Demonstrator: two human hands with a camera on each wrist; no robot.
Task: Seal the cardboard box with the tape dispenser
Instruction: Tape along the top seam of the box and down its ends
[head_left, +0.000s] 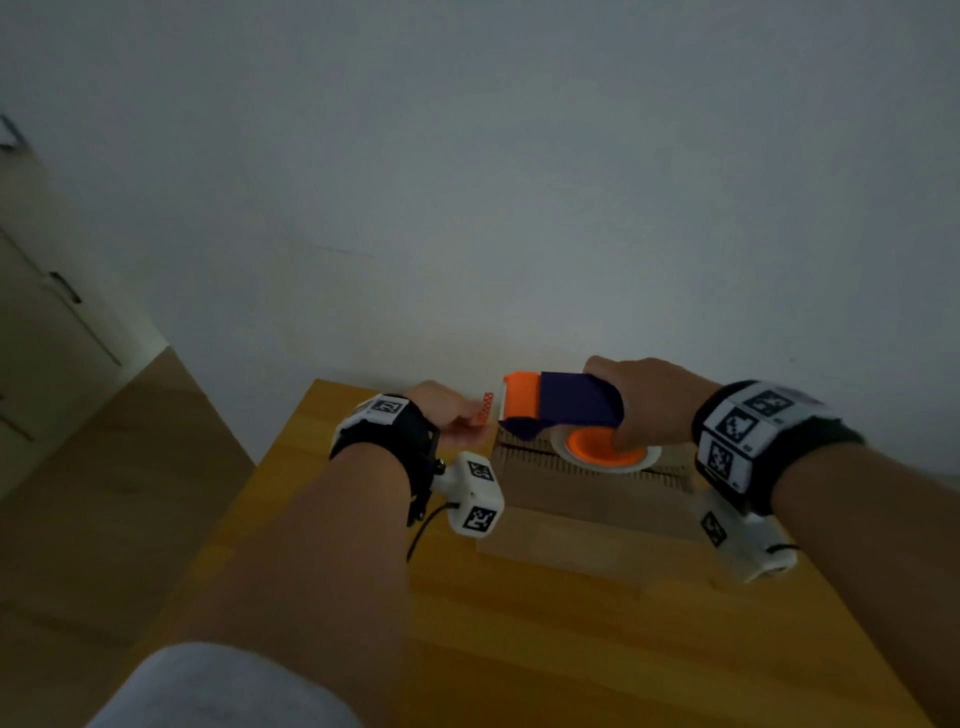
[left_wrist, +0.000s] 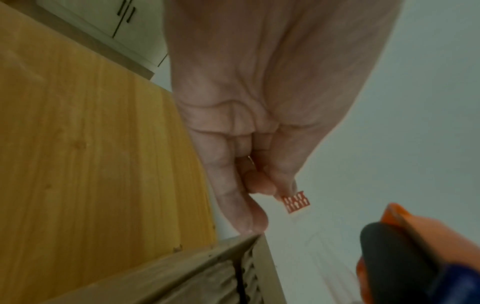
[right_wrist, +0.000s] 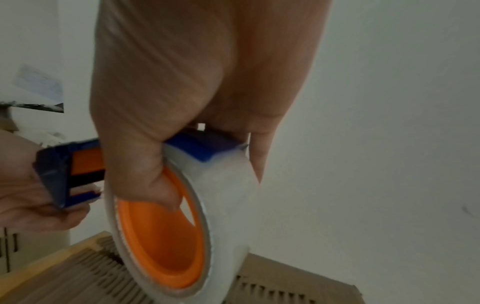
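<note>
A flat brown cardboard box (head_left: 576, 499) lies on the wooden table (head_left: 519, 649) near the wall. My right hand (head_left: 639, 410) grips the blue and orange tape dispenser (head_left: 561, 402) above the box's far edge, thumb in the orange core of its clear tape roll (right_wrist: 221, 205). My left hand (head_left: 447, 410) pinches the red-patterned tab at the tape's end (left_wrist: 296, 202) just left of the dispenser's orange mouth (left_wrist: 405, 218). The corrugated box edge (left_wrist: 233, 267) sits right under the left fingertips.
The grey wall (head_left: 467, 182) rises directly behind the table. White cabinets with dark handles (head_left: 47, 322) stand at the left, beside wooden floor (head_left: 104, 493). The near half of the tabletop shows bare wood.
</note>
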